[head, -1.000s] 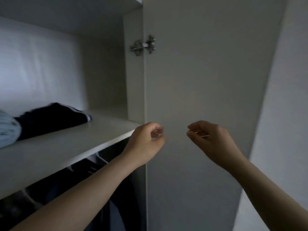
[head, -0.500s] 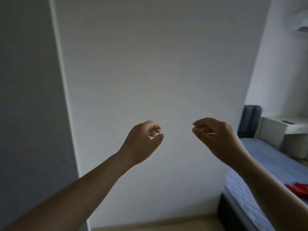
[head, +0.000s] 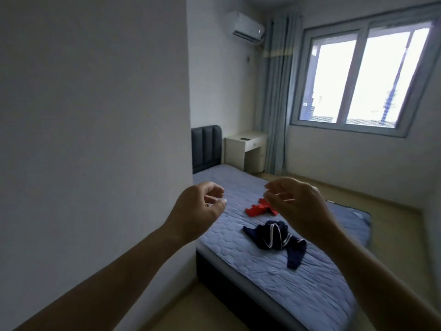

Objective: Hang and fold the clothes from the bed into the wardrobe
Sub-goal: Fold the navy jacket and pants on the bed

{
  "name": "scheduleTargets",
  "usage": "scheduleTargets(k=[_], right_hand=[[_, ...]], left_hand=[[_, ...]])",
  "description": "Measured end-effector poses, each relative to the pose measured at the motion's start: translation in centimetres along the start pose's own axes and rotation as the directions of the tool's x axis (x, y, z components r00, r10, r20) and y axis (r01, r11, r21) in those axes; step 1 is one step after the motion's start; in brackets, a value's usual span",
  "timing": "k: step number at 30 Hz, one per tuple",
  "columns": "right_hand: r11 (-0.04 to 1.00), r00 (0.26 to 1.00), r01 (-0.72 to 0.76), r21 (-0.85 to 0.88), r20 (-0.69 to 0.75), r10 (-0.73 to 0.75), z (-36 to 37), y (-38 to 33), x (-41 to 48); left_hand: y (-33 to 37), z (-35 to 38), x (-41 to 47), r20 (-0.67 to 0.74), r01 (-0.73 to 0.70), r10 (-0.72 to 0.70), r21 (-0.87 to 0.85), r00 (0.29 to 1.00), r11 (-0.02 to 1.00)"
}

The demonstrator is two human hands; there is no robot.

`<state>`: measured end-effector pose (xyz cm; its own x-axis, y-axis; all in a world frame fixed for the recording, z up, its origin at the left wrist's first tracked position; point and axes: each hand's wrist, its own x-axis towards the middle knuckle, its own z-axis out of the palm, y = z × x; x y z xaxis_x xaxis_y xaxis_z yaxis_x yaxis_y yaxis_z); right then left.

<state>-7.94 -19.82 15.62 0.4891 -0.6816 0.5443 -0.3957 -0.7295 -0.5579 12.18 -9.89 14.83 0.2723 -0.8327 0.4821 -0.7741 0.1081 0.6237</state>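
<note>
A bed [head: 310,290] with a blue quilted cover stretches from centre to lower right. On it lie a crumpled red garment [head: 256,209] and, nearer to me, a dark navy garment with white stripes [head: 276,240]. My left hand [head: 198,211] is raised in front of me, left of the bed, with loosely curled fingers and nothing in it. My right hand [head: 298,206] floats above the bed at the same height, also loosely curled and empty, and it hides part of the red garment. The wardrobe is out of view.
A white wall [head: 95,139] fills the left half, close to my left arm. Behind the bed stand a dark padded headboard [head: 206,146] and a pale bedside desk [head: 245,149]. Grey curtains [head: 276,103], a bright window [head: 362,80] and an air conditioner [head: 245,26] are beyond. Bare floor runs right of the bed.
My view has swung right, from the wardrobe shelf and door, past the wall, to the bed. Both hands stay raised, loosely curled and empty, in much the same pose.
</note>
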Motion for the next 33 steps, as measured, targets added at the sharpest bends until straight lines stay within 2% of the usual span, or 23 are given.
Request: scheduleTargets(k=[4, 13, 20, 24, 33], right_hand=[[0.989, 0.991, -0.112, -0.097, -0.083, 0.105, -2.9, 4.8, 0.4], [0.913, 0.922, -0.339, -0.226, -0.275, 0.274, -12.1, 14.9, -2.1], [0.880, 0.872, -0.407, -0.243, -0.389, 0.297, -21.8, 23.0, -4.6], [0.870, 0.856, -0.435, -0.233, -0.408, 0.319, -27.8, 27.9, -5.2], [0.854, 0.842, -0.465, -0.233, -0.415, 0.345, -34.3, 38.9, -2.2]], left_hand=[[0.7, 5.7, 5.4, 0.137, -0.085, 0.099, -0.105, 0.986, 0.991], [6.8, 20.5, 12.7, 0.320, -0.224, 0.301, -0.256, 0.898, 0.940], [15.8, 31.9, 15.5, 0.324, -0.303, 0.405, -0.320, 0.855, 0.897], [21.0, 38.2, 16.9, 0.337, -0.315, 0.426, -0.336, 0.839, 0.887], [25.6, 49.1, 23.5, 0.339, -0.336, 0.438, -0.319, 0.833, 0.886]])
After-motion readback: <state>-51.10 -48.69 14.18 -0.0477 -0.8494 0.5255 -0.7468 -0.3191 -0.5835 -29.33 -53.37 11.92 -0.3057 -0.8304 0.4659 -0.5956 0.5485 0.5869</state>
